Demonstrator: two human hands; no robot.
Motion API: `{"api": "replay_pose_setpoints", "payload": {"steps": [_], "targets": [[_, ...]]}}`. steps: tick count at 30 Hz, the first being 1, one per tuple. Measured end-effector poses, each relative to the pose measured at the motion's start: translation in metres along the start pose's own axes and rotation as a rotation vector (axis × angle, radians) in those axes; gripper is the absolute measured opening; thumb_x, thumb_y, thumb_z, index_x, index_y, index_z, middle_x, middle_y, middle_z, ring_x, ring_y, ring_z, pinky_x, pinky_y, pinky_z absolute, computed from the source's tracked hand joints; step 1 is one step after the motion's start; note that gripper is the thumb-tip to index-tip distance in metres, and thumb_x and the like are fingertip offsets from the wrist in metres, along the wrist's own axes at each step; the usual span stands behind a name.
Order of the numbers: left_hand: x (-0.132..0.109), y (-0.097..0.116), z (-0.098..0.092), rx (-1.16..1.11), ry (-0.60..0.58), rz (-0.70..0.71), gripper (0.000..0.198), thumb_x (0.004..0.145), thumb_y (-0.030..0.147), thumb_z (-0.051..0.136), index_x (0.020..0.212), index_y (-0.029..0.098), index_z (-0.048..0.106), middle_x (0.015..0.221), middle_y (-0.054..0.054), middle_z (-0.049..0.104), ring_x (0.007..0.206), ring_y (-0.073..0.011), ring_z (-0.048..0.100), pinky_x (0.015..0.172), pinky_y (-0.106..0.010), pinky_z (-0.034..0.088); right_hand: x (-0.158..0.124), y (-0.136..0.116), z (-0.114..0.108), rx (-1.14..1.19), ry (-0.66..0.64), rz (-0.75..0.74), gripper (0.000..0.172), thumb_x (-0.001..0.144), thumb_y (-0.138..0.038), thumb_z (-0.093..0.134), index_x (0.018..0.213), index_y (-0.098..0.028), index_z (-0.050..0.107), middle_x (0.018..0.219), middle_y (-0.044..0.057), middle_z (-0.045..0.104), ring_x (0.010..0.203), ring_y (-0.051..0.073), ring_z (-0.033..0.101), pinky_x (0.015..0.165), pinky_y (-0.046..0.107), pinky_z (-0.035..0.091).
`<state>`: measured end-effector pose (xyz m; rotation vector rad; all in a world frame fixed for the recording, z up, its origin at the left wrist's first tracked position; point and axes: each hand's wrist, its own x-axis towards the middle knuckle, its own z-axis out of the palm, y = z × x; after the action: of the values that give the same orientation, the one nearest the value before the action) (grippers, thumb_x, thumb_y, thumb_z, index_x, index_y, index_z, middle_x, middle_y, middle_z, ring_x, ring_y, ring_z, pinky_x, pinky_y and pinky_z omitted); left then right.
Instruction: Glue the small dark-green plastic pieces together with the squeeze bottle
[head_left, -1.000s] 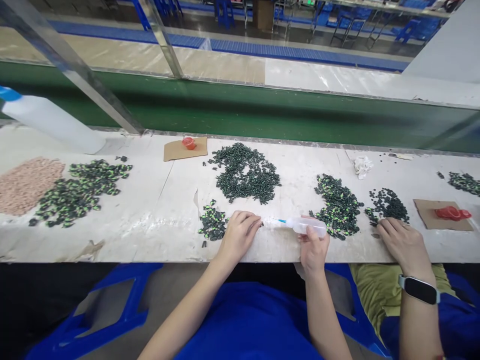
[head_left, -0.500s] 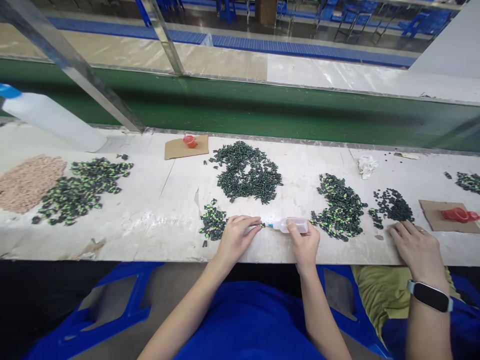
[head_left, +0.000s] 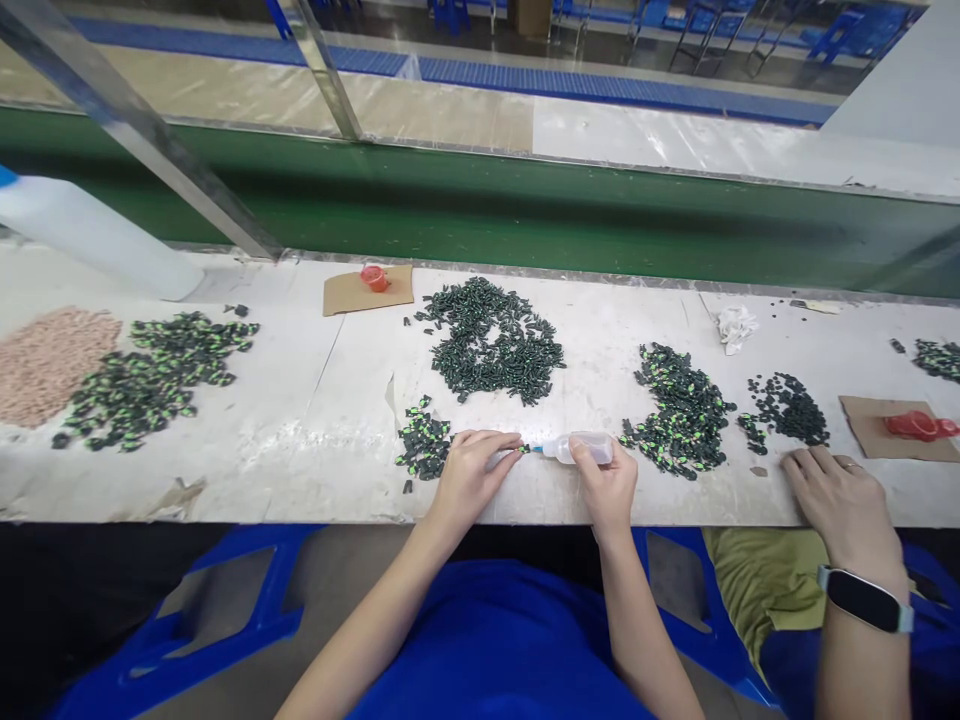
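Observation:
My left hand pinches a small dark green piece with a bright green spot between thumb and fingertips. My right hand is closed round a clear squeeze bottle, which lies nearly level. Its thin blue tip points left and meets or almost meets the small piece. Beside my left hand is a small pile of black and bright green pieces. Beyond both hands spreads a larger heap of dark green pieces. Another black and green pile lies right of my right hand.
A co-worker's hand rests by a pile of small black pieces. Cardboard with a red cap lies at the back; another cardboard is far right. A large white bottle and pink pieces are left.
My hands keep the same hold, with the bottle tip still at the small piece. The co-worker's hand and wrist have shifted slightly right and down. The view has tilted a little.

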<state>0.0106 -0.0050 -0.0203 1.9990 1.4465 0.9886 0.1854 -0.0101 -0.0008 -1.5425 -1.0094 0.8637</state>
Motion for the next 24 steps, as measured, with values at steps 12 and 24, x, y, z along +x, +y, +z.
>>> {"api": "replay_pose_setpoints", "payload": {"steps": [12,24], "targets": [[0.0,0.0,0.0,0.002,0.002,-0.012,0.01,0.084,0.024,0.063,0.092,0.023,0.069,0.091,-0.003,0.076,0.086,-0.0208,0.07,0.082,-0.038,0.048,0.001,0.003,-0.001,0.009,-0.011,0.008,0.025,0.068,-0.04,0.066,0.061,-0.016,0.062,0.056,0.0,0.06,0.054,0.014,0.052,0.05,0.025,0.043],[0.0,-0.001,0.001,0.003,0.013,0.005,0.01,0.082,0.021,0.065,0.091,0.022,0.069,0.09,-0.003,0.076,0.085,-0.0204,0.07,0.081,-0.037,0.046,0.001,0.012,-0.003,-0.037,-0.037,-0.02,0.025,0.082,-0.039,0.06,0.077,-0.015,0.067,0.071,0.003,0.066,0.067,0.018,0.059,0.061,0.032,0.05]]}}
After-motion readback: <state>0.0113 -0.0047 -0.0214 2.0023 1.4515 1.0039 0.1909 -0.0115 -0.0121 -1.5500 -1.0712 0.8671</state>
